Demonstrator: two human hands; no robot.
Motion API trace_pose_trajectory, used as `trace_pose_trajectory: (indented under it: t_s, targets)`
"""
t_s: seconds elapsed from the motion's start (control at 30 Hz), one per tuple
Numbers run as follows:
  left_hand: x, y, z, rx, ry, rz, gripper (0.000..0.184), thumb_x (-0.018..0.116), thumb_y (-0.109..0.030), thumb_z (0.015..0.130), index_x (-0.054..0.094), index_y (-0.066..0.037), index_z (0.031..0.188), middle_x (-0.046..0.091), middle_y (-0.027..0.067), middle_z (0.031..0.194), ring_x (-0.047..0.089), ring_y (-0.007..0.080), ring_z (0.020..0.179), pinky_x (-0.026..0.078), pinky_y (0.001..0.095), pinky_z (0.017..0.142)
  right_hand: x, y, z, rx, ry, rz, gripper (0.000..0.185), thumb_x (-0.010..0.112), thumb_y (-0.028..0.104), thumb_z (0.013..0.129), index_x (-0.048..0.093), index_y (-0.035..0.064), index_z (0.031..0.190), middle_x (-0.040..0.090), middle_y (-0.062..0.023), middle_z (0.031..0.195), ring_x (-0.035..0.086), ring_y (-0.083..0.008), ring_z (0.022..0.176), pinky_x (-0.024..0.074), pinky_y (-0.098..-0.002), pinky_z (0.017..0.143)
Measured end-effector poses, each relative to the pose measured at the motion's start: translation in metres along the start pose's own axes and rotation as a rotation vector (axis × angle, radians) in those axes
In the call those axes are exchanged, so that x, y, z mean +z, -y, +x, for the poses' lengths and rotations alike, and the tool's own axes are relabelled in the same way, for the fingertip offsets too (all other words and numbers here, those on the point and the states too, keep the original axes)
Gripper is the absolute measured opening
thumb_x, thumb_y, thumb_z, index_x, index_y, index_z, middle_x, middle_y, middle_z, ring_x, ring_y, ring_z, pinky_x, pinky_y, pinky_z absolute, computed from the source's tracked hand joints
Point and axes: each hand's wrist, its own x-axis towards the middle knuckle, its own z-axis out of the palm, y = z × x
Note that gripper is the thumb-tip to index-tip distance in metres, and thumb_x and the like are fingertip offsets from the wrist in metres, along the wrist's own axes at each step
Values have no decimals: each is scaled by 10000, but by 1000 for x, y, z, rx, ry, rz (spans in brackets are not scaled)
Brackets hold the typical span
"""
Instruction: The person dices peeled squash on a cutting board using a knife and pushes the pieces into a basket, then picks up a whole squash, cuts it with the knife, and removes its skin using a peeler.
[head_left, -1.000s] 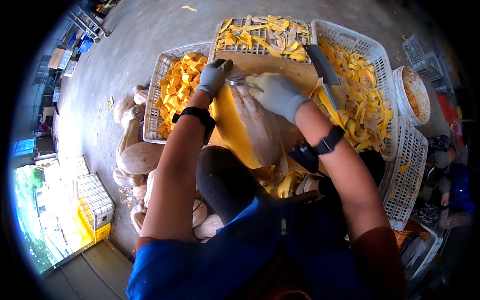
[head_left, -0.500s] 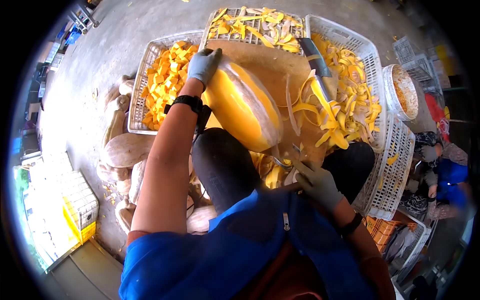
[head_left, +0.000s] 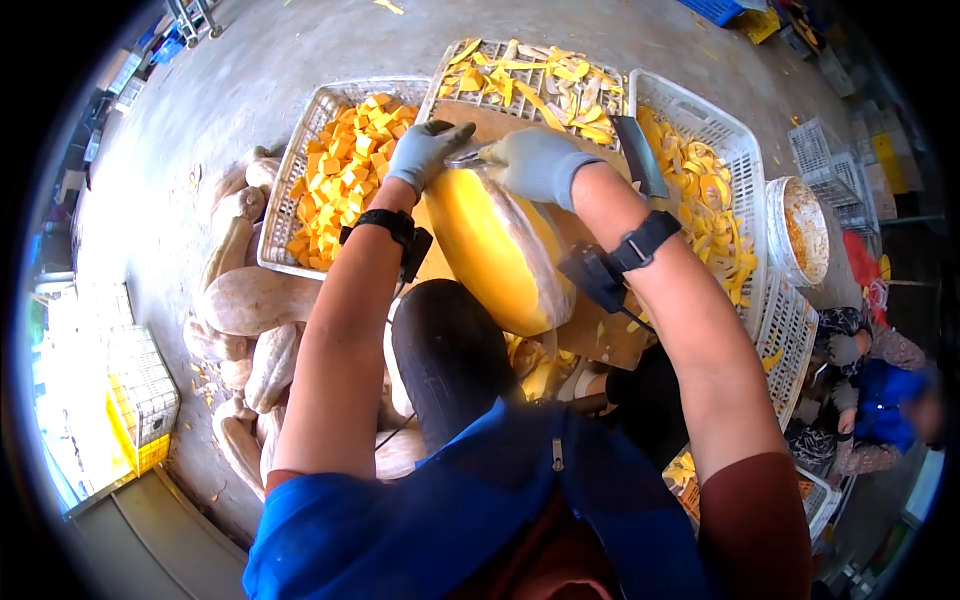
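A large, partly peeled pumpkin (head_left: 490, 255) lies lengthwise over a wooden board (head_left: 612, 335), bright yellow with a strip of pale skin left along its right side. At its far end my left hand (head_left: 425, 155), in a grey glove, is closed on the pumpkin. My right hand (head_left: 540, 165), gloved too, is closed on a peeler (head_left: 466, 157), whose metal head rests at the pumpkin's far end beside my left hand. The peeler's handle is hidden in the glove. A cleaver (head_left: 638, 155) lies to the right of my right hand.
Orange pumpkin cubes fill a white crate (head_left: 290, 258) on the left. Peels lie on an upturned crate (head_left: 437, 90) behind and in another crate (head_left: 745, 150) on the right. Whole pumpkins (head_left: 262, 300) lie on the floor, left. A bucket (head_left: 775, 235) and another person (head_left: 885, 400) are at right.
My right hand has moved from the pumpkin's near end to its far end with the peeler. My left hand stays at the far end. The view has shifted slightly.
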Motion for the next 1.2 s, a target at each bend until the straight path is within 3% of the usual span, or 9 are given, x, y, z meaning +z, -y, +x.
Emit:
trace_pose_trajectory:
  t_s: [0.2, 0.37, 0.43, 0.6, 0.73, 1.0, 1.07, 1.1, 1.2]
  targets:
    - [-3, -27, -21, -61, -17, 141, 535, 680, -461, 791, 669, 0, 1062, 698, 124, 938, 652, 203, 837, 489, 307, 785, 29, 24, -68, 89, -229, 56, 393, 483, 303, 918, 551, 132, 1265, 629, -184, 1008, 613, -380, 867, 495, -423, 781]
    - [-3, -27, -21, -108, -61, 155, 503, 661, -428, 823, 667, 7, 1076, 697, 116, 933, 638, 172, 817, 488, 284, 782, 68, 58, -162, 145, -467, 52, 352, 545, 268, 906, 576, 164, 1240, 601, -138, 989, 630, -321, 691, 520, -411, 590]
    - [-3, -29, -24, -116, -66, 153, 501, 648, -438, 827, 668, -5, 1080, 697, 117, 928, 639, 171, 813, 488, 281, 778, 95, 64, -205, 153, -491, 81, 400, 611, 235, 858, 566, 172, 1251, 585, -132, 1036, 630, -307, 724, 524, -369, 642]
    - [-2, -33, -25, -115, -106, 233, 470, 608, -439, 852, 674, -34, 1082, 697, 113, 910, 646, 175, 803, 490, 281, 770, 137, 51, -285, 379, -152, 312, 425, 644, 181, 822, 573, 135, 1238, 608, -150, 1047, 641, -302, 846, 528, -357, 695]
    - [4, -37, -27, -121, -82, 205, 453, 616, -398, 865, 665, 3, 1069, 694, 103, 911, 644, 174, 808, 489, 283, 768, 82, 32, -231, 289, -572, 238, 393, 611, 204, 845, 577, 130, 1229, 620, -142, 1049, 634, -325, 838, 526, -382, 694]
    - [4, -28, -22, -28, -94, 233, 417, 618, -351, 879, 659, 19, 1068, 691, 88, 907, 624, 151, 804, 479, 271, 769, 11, 5, -37, 74, -157, 41, 356, 522, 312, 883, 620, 117, 1165, 633, -179, 1067, 617, -344, 930, 493, -425, 805]
    - [2, -16, -17, -25, -132, 212, 442, 609, -396, 858, 664, -11, 1070, 696, 132, 917, 657, 222, 832, 493, 302, 785, -7, 14, -28, 131, 63, 37, 377, 524, 318, 877, 608, 117, 1184, 633, -189, 1054, 615, -341, 943, 489, -424, 814]
    - [2, -13, -19, -27, -147, 200, 455, 605, -418, 847, 667, -27, 1070, 699, 155, 922, 673, 258, 846, 500, 317, 792, -5, 15, -40, 106, 21, 103, 370, 523, 300, 883, 610, 104, 1183, 630, -190, 1054, 616, -338, 934, 496, -412, 801]
    - [-1, -6, -17, -108, -39, 7, 424, 612, -339, 883, 642, 32, 1086, 689, 91, 918, 628, 151, 802, 487, 266, 762, 28, 28, -106, 98, -311, 105, 322, 523, 272, 892, 616, 129, 1165, 635, -135, 1025, 642, -328, 789, 512, -423, 729]
